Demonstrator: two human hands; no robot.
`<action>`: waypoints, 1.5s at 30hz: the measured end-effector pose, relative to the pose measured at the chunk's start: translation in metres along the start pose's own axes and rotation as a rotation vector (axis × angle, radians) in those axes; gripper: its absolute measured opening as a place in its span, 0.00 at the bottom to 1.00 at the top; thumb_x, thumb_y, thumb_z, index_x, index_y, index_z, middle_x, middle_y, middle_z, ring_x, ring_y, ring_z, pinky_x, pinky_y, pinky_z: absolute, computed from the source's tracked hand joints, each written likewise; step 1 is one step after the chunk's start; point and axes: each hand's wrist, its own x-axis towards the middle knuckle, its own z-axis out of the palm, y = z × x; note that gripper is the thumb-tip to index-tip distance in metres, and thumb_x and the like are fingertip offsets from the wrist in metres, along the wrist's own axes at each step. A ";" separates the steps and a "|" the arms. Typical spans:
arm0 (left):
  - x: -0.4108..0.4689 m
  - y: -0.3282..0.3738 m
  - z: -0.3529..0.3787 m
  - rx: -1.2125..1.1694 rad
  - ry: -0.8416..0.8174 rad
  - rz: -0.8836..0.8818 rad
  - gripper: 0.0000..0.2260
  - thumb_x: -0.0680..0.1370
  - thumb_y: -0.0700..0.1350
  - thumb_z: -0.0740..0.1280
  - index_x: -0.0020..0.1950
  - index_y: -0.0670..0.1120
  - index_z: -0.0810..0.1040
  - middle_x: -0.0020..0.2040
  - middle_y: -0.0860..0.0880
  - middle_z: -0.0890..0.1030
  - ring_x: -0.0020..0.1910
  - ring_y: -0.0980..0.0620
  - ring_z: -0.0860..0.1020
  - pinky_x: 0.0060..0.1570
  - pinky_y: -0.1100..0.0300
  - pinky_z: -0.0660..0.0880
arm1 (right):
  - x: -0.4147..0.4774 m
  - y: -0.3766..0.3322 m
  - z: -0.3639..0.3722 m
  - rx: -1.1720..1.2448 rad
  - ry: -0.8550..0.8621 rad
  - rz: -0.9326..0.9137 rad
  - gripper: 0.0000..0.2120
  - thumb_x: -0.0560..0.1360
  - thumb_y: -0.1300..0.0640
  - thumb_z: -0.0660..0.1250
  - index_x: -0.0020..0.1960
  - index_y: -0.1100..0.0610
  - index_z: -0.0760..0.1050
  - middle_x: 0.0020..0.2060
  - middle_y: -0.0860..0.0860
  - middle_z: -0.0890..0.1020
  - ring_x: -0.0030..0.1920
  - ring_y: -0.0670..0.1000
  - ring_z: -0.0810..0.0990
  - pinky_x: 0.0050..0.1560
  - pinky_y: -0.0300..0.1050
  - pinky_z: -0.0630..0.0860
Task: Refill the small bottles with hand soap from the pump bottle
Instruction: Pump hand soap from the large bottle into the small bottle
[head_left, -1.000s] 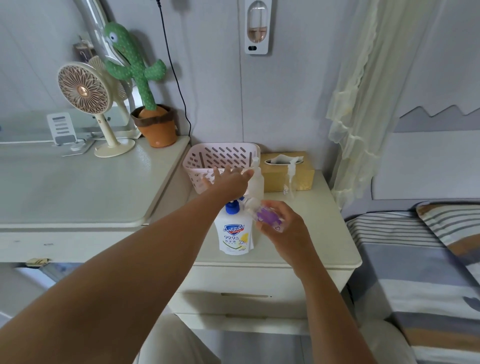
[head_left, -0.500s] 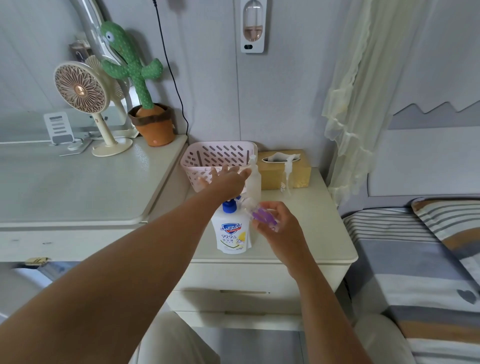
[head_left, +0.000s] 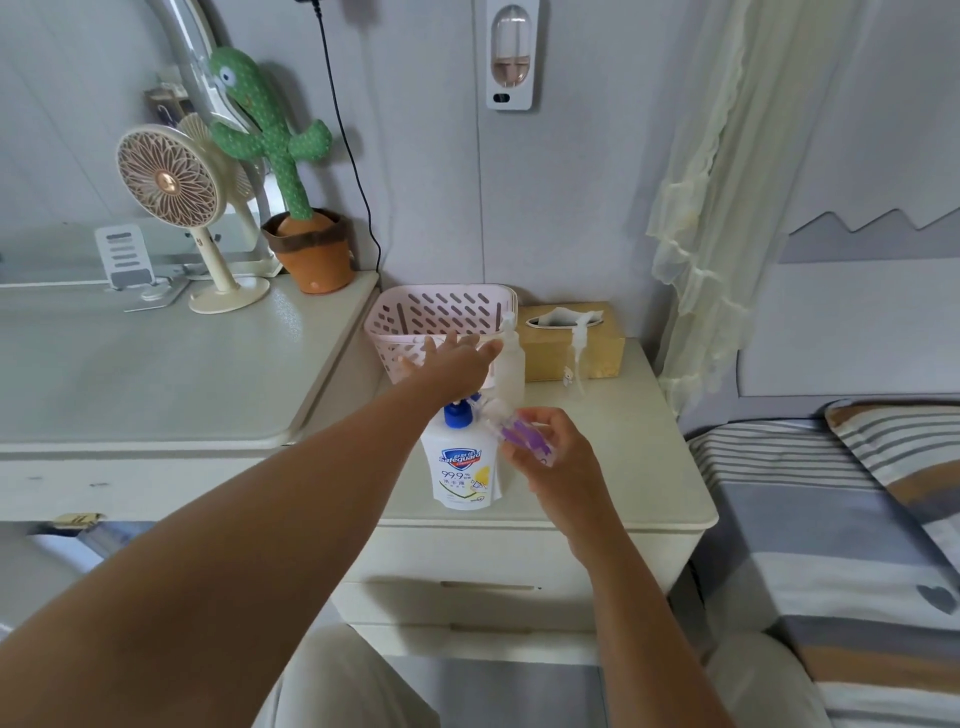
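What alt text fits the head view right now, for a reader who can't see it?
On a white nightstand, the left hand presses down on the pump bottle while the right hand holds a small purple bottle tilted at its nozzle. Behind stand a frosted bottle, a clear pump bottle, a pink basket and a tissue box.

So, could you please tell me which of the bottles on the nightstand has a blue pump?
The big white pump bottle under the left hand; the frosted bottle and the purple-labelled one in the right hand lack one.
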 end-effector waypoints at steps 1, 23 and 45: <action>0.001 -0.003 0.002 -0.004 0.011 0.009 0.20 0.85 0.44 0.44 0.77 0.48 0.52 0.78 0.44 0.50 0.76 0.41 0.44 0.71 0.43 0.42 | 0.000 0.000 0.001 -0.006 0.003 -0.004 0.16 0.74 0.51 0.69 0.59 0.49 0.70 0.51 0.43 0.76 0.47 0.40 0.76 0.38 0.23 0.72; -0.020 -0.001 0.002 0.038 0.026 0.002 0.20 0.85 0.44 0.44 0.78 0.49 0.49 0.78 0.46 0.44 0.76 0.43 0.40 0.70 0.42 0.37 | -0.003 0.006 0.004 0.008 -0.002 0.034 0.16 0.73 0.52 0.71 0.58 0.49 0.70 0.50 0.43 0.77 0.48 0.43 0.77 0.38 0.26 0.73; -0.033 0.000 -0.014 0.079 -0.010 0.025 0.20 0.85 0.48 0.43 0.78 0.51 0.47 0.78 0.47 0.41 0.76 0.45 0.38 0.70 0.43 0.36 | 0.001 -0.002 0.004 0.005 -0.023 0.033 0.16 0.73 0.52 0.71 0.58 0.50 0.71 0.52 0.46 0.79 0.49 0.45 0.78 0.40 0.34 0.75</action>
